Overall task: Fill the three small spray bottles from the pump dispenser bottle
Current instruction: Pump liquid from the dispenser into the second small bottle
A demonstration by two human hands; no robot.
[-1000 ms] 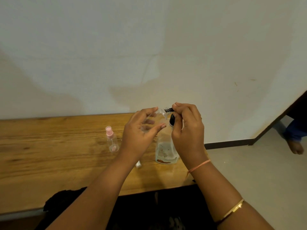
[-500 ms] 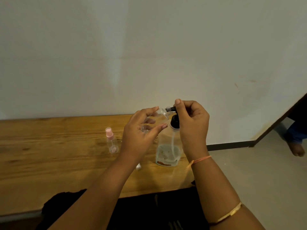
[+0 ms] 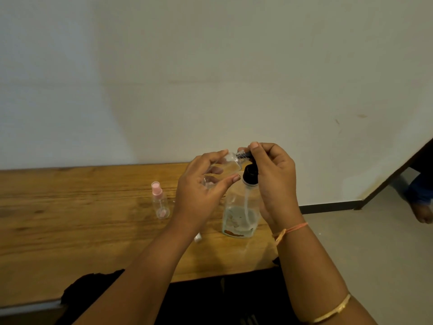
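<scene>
Clear spray bottle (image 3: 230, 163), pinched tilted by left hand (image 3: 199, 194), meets the nozzle (image 3: 243, 155) to catch liquid; right hand (image 3: 274, 181) grips the pump dispenser bottle (image 3: 239, 219) at its head.

Left hand (image 3: 199, 195), right hand (image 3: 274, 179): bare. Nails cut short, rounded, plain pale.

Left forearm (image 3: 140, 277), right forearm (image 3: 311, 266): uncovered as far as the view shows.

Right wrist: thin orange-pink thread (image 3: 293, 228) wound round it, seemingly two strands. It has a knot and a short loose end on the side facing the left arm.

Higher on the right forearm: slim gold-coloured bangle (image 3: 335, 311), a flat, shiny band. Surface pattern too small to read.

Bottom of the view, between and under the forearms: black fabric (image 3: 93, 285), matte, with a crumpled outline at its left end. Cannot tell what garment it is.
</scene>
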